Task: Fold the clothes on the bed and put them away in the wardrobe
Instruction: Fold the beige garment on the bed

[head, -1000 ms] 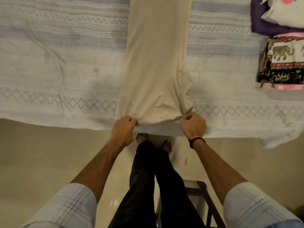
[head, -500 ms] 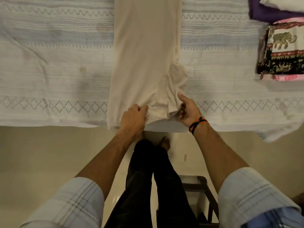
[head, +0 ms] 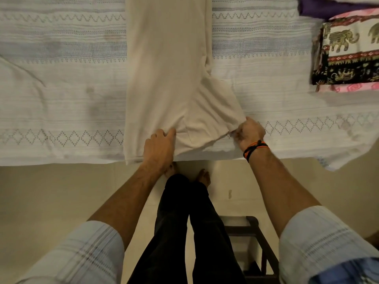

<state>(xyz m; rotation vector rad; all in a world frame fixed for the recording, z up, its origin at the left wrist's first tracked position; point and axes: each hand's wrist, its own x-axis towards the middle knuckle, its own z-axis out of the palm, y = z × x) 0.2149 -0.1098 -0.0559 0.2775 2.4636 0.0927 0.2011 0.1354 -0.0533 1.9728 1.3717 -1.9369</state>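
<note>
A long beige garment (head: 168, 64) lies lengthwise on the bed (head: 61, 95), running from its near edge up out of the frame. My left hand (head: 159, 145) rests on the garment's near end, fingers bent onto the cloth. My right hand (head: 249, 133) grips the garment's right near corner, which is pulled out to the right. The fingertips of both hands are partly hidden in the fabric.
A folded stack with an elephant-print cloth (head: 348, 52) on pink fabric sits at the bed's right side, a purple cloth (head: 320, 7) behind it. A dark wooden stool (head: 256, 242) stands on the tiled floor by my legs.
My right hand moved right, drawing the garment's corner outward. My left hand slid from the left corner onto the middle of the near end.
</note>
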